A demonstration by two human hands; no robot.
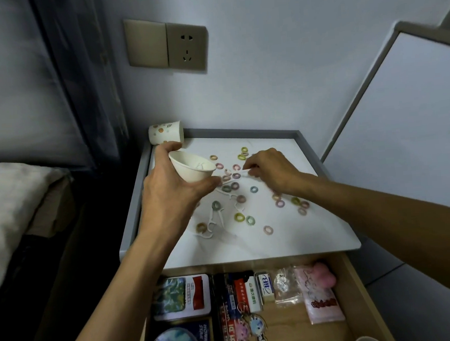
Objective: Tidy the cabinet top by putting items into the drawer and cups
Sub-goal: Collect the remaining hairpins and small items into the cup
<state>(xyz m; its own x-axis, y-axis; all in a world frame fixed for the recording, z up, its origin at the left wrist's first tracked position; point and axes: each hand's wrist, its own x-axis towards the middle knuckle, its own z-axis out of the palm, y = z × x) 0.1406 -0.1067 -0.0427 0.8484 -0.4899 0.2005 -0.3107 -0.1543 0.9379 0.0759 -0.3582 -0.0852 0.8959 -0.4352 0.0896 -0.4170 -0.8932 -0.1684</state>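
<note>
Firmly, the left hand grips a plain white paper cup, with thumb and fingers curled round its smooth wall and its mouth tipped toward the right. The right hand, palm down and wrist bent, pinches a thin white plastic pick with bunched fingertips just above the white marbled cabinet top. Small soft pastel hair rings and forked white picks lie scattered between the forearms. A dotted paper cup lies on its side at the back left corner. Below, the open wooden drawer holds tins and packets.
</note>
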